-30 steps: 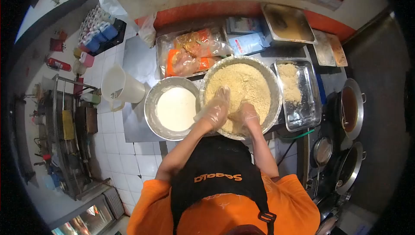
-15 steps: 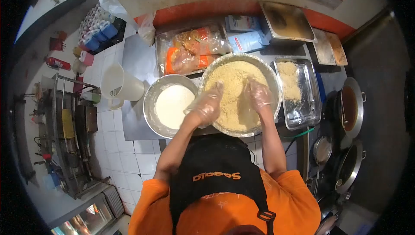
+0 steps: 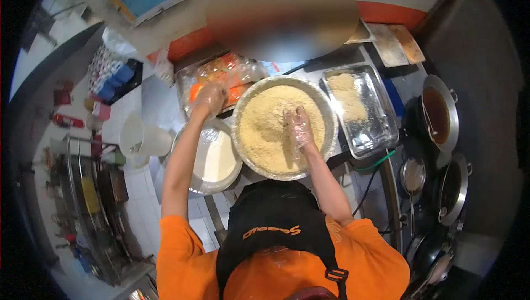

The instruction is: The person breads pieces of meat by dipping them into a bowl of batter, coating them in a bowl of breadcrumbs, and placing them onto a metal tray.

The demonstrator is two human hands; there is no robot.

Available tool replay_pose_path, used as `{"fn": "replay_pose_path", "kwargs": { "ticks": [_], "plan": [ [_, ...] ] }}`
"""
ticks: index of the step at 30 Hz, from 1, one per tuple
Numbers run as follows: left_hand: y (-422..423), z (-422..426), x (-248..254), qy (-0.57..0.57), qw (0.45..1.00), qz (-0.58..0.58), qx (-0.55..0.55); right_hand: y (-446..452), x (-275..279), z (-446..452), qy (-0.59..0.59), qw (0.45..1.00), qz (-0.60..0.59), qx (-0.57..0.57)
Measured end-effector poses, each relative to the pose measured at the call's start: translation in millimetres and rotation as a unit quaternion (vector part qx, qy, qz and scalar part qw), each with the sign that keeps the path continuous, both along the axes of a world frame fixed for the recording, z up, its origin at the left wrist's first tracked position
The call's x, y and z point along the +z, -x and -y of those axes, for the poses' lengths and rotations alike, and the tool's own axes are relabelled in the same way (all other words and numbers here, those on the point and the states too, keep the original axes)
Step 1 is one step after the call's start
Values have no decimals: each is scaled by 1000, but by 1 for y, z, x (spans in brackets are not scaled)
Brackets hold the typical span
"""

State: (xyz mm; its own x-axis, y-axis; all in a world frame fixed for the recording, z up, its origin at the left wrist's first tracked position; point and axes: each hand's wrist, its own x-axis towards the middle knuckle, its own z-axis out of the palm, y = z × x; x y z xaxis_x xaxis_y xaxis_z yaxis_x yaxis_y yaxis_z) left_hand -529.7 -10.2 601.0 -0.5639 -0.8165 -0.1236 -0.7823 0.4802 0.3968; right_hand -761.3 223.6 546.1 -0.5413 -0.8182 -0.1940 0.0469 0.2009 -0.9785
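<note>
My left hand (image 3: 211, 99), in a clear plastic glove, reaches over the near side of a metal tray (image 3: 184, 91). In that tray lie clear bags with orange and reddish contents (image 3: 218, 69). The fingertips are blurred against the bags, so whether they grip anything is unclear. My right hand (image 3: 300, 127), also gloved and dusted with crumbs, is over a large round bowl (image 3: 238, 151) of pale yellow breading (image 3: 265, 112). Its fingers are a little apart, with nothing visible in them. Below my left forearm sits a metal bowl of white batter (image 3: 220, 159).
Right of the breading, a rectangular metal tray (image 3: 381, 129) holds some crumbs. A white plastic jug (image 3: 146, 138) stands at left. Pans of dark liquid (image 3: 437, 109) and a strainer (image 3: 412, 175) are at far right. A blurred patch hides the back of the table.
My left hand has left the breading bowl and moved up and left to the tray of bags. My right hand stays over the breading. The view has shifted.
</note>
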Motion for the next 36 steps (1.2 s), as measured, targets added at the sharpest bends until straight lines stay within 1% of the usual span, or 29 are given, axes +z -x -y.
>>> {"fn": "replay_pose_path", "kwargs": {
  "ticks": [1,3,4,5,7,8,9,10,11,12,13,14,15,17,19,20,21,22,23,25,26,27,28,29,31,32,33,35,36],
  "plan": [
    [5,10,-8,55,985,156,-57,10,-2,-1,2,1000,-2,-15],
    [3,11,-19,59,986,152,-46,28,-14,-1,-21,995,45,-86],
    [1,15,-24,59,987,148,-20,40,24,-12,-43,993,83,-71],
    [2,22,-28,62,987,148,-28,55,28,-19,25,980,179,-83],
    [0,39,-47,-11,957,287,38,82,37,-36,110,948,245,-169],
    [-1,53,-84,71,928,366,-5,96,60,-44,68,954,223,-187],
    [5,51,-80,71,928,367,-10,113,79,-53,25,958,201,-203],
    [12,44,-67,59,931,358,41,155,14,-70,-6,978,-99,-186],
    [18,33,-48,47,932,348,91,187,-51,-81,-38,907,-390,-151],
    [23,22,-30,34,930,338,140,188,-30,-87,-39,907,-390,-154],
    [29,12,-16,22,926,327,189,188,12,-97,-22,967,-140,-213],
    [34,6,-10,8,920,313,236,189,39,-104,-2,959,118,-257],
    [30,13,-22,9,921,313,230,198,23,-108,-2,958,117,-263],
    [0,47,-71,103,916,387,19,217,-25,-122,-52,958,76,-272],
    [-29,89,-121,110,912,394,-33,218,-39,-127,-40,956,94,-275],
    [-34,99,-133,116,906,400,-78,222,-51,-127,-73,958,56,-272],
    [-29,97,-122,116,904,403,-83,225,-65,-129,-106,958,19,-267],
    [-22,92,-100,84,918,382,-60,228,-82,-133,-28,955,-69,-288],
    [-17,87,-87,51,931,361,-36,229,-77,-139,-30,954,-68,-289],
    [-25,82,-85,81,946,314,-5,233,-51,-147,-191,905,-296,-239],
    [-31,79,-85,110,957,265,27,234,-43,-150,-190,905,-295,-239],
    [-32,74,-81,111,957,266,28,237,-37,-154,-237,882,-319,-253],
    [-32,72,-77,122,956,267,9,242,-33,-155,-282,855,-343,-267],
    [-32,70,-72,131,954,269,-10,244,-31,-158,-280,856,-342,-267],
    [-28,59,-53,110,964,240,-12,248,-36,-174,-167,869,-363,-291],
    [-25,53,-41,90,974,209,-12,253,-39,-180,-129,862,-413,-264],
    [-17,41,-22,93,973,211,-4,257,-39,-182,-122,865,-411,-259],
    [-6,11,12,93,988,87,89,254,-36,-180,-129,875,-355,-302],
    [-12,14,10,98,989,33,106,247,-24,-175,-121,879,-350,-300]
  ]
}}
